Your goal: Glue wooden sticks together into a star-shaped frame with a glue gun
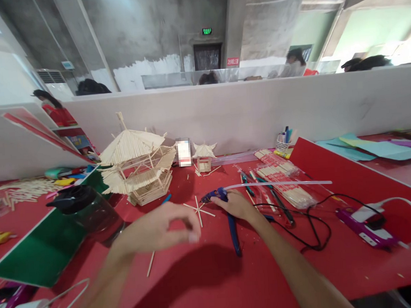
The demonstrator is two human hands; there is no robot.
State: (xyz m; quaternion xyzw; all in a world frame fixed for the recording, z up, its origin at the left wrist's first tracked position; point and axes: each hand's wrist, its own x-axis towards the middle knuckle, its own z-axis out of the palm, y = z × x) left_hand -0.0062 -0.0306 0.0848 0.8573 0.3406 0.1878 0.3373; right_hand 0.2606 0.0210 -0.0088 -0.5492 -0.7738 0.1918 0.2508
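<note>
Table [262, 280]: crossed sticks [198, 210] lie mid-table, just behind the left hand [161, 228] and left of the glue gun [234, 233], which sits in the fingers of the right hand [238, 204]. Large pavilion [139, 174]: left of and behind the crossed sticks. Bottle [94, 212]: left of and before that pavilion. Small pavilion [204, 159]: behind the crossed sticks, before the rear partition [189, 111]. Stick packets [287, 181]: right of the glue gun, pen holder [283, 142] behind. Power strip [366, 230]: far right, beside the right-hand board [360, 186].
</note>
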